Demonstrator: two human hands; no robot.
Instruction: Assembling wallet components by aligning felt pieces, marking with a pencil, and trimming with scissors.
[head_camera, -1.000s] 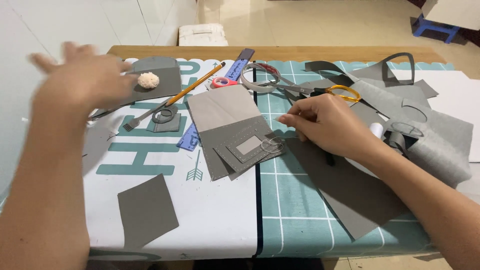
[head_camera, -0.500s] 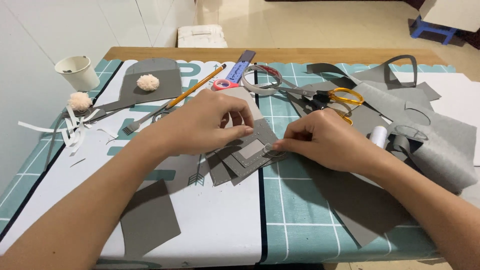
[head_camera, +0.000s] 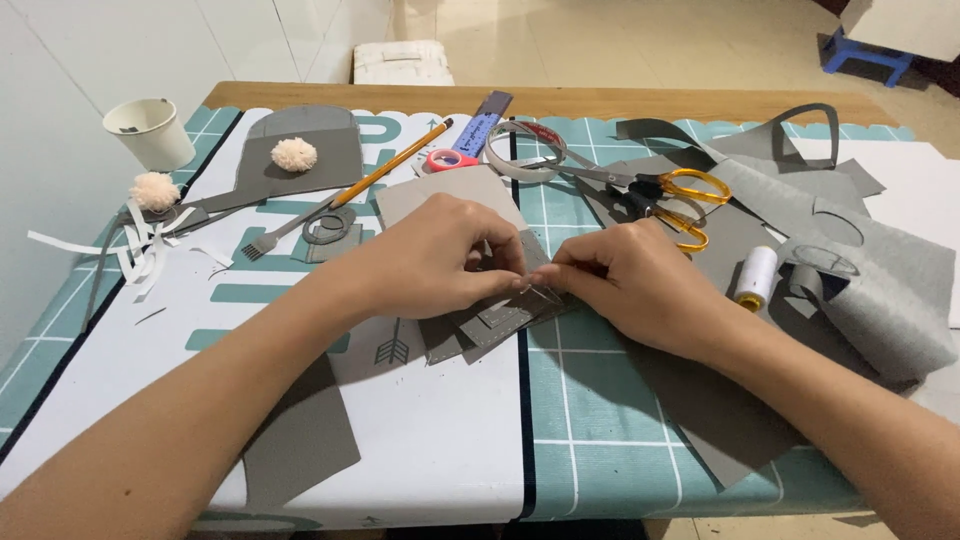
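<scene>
Worktable (head_camera: 430, 440) covered by teal cutting mats, with grey felt offcuts (head_camera: 880, 290) pushed out to the right edge, likely to free the centre. Stack of grey felt pieces (head_camera: 490, 320) kept flat at mid-table, straddling the mat seam, within reach of both hands. Left hand (head_camera: 430, 262) laid on top, fingertips pinched at the stack's upper edge, seemingly steadying it. Right hand (head_camera: 625, 285) meeting it, fingers pressed together, pinching something thin; exactly what, unclear. Scissors (head_camera: 660, 195), pencil (head_camera: 390, 172) and thread spool (head_camera: 755, 277) parked just behind.
</scene>
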